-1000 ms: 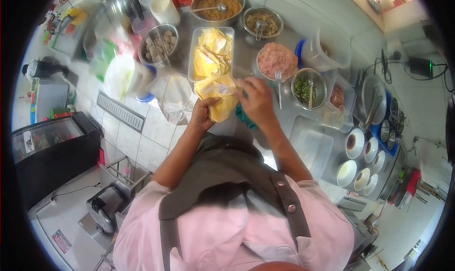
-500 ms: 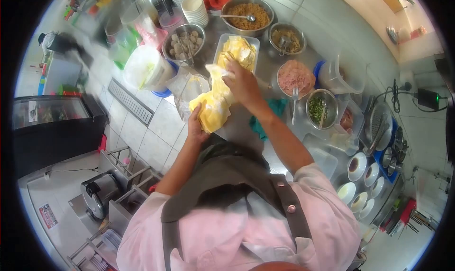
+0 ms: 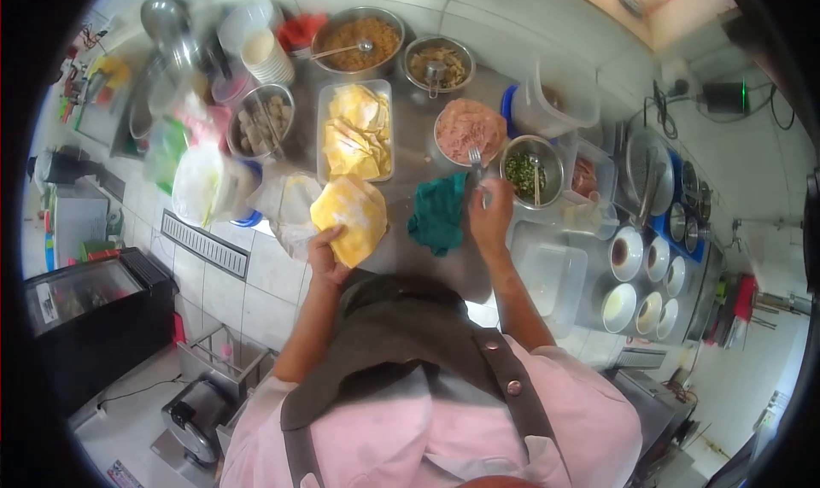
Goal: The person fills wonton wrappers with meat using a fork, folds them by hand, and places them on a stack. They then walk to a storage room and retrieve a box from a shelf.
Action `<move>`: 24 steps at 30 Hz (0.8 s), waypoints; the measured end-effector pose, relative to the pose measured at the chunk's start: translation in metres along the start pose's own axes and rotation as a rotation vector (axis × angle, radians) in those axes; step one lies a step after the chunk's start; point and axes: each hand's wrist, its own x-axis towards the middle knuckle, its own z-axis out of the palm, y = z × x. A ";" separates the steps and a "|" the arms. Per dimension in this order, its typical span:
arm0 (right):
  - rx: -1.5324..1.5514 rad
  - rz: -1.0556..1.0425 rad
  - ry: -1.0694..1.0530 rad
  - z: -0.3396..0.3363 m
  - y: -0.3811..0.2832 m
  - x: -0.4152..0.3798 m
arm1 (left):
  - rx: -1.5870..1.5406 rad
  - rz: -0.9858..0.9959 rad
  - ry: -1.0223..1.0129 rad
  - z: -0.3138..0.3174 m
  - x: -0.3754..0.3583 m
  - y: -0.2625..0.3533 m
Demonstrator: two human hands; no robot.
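Note:
Yellow wrapper sheets dusted with white (image 3: 350, 219) rest in my left hand (image 3: 328, 251), its fingers closed round their lower left edge. My right hand (image 3: 491, 210) is at the handle of a fork (image 3: 476, 157), thumb and finger closed on it. The fork's tines touch the pink minced meat (image 3: 470, 129) in a round bowl. A clear tray (image 3: 322, 138) holds more yellow wrappers (image 3: 357, 129) beyond my left hand. Between my hands lies a green cloth (image 3: 438, 215).
A metal bowl of chopped greens (image 3: 531, 171) stands right of the meat. Farther back are bowls of brown filling (image 3: 357, 42) and meatballs (image 3: 261, 122). An empty clear container (image 3: 551, 274) and small sauce bowls (image 3: 626, 253) are at the right. A white tub (image 3: 205, 185) stands left.
My right hand has left the wrappers and moved right to the fork at the meat bowl. The wrappers in my left hand now lie together in one flat piece. The view has shifted.

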 end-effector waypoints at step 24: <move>-0.242 -0.389 -0.338 0.034 -0.019 0.116 | 0.055 0.070 0.075 -0.006 -0.015 0.007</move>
